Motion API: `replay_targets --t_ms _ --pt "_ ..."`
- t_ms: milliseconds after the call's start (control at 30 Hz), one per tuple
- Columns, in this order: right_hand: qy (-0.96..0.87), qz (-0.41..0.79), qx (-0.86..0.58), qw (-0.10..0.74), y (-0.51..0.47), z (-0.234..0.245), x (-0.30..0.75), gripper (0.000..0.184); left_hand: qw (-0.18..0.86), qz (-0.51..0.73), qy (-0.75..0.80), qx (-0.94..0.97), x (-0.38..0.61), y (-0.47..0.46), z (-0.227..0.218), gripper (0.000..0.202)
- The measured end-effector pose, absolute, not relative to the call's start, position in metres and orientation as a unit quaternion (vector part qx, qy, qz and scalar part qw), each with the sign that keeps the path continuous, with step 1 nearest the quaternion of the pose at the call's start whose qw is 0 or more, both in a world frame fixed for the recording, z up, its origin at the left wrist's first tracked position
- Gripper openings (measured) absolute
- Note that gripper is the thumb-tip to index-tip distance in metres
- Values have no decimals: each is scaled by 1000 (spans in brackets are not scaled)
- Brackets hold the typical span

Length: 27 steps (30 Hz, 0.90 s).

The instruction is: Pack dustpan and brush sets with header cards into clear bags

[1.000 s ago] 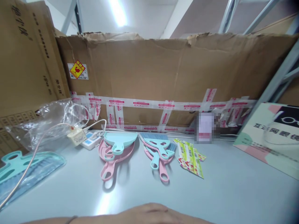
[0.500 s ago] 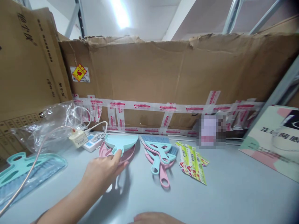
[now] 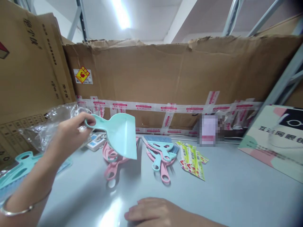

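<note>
My left hand grips a mint-green dustpan by the looped end of its handle and holds it up above the table, its wide straight edge toward the right. Beneath it lie pink dustpans, partly covered by the raised one. To their right is a pile of small hand brushes in mint green and pink with blue bristles. My right hand rests on the near part of the table with its fingers stretched out, holding nothing.
A mint brush in clear plastic lies at far left, partly behind my forearm. Yellow-green sachets lie right of the brushes. A white power strip and crumpled plastic sit back left. A large cardboard box walls off the rear; a printed bag stands right.
My left hand has lifted the mint dustpan off the pink ones, moved it up and left, and turned it sideways. My right hand has come further into view.
</note>
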State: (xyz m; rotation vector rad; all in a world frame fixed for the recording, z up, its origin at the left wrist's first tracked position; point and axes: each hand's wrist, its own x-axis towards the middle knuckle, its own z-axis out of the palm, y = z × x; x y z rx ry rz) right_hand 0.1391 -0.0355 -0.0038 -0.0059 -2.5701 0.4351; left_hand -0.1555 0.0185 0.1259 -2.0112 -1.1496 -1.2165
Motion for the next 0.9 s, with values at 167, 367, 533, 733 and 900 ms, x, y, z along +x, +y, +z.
replay_targets --t_ms 167,367,533,733,900 --pt "-903 99 -35 417 -45 21 155 38 106 -462 -285 -833 -148 31 161 3" --pt "-706 137 -275 638 -44 33 166 38 9 -462 -228 -857 -92 29 175 6" --pt "-666 494 -278 485 -36 27 158 54 -38 -418 -166 -892 -48 41 164 10" --pt "-510 600 -374 490 -34 25 153 49 -130 -447 -182 -866 -34 47 137 31" --pt "-491 533 -409 555 -25 24 159 50 -325 -398 -351 -783 -53 34 97 39"
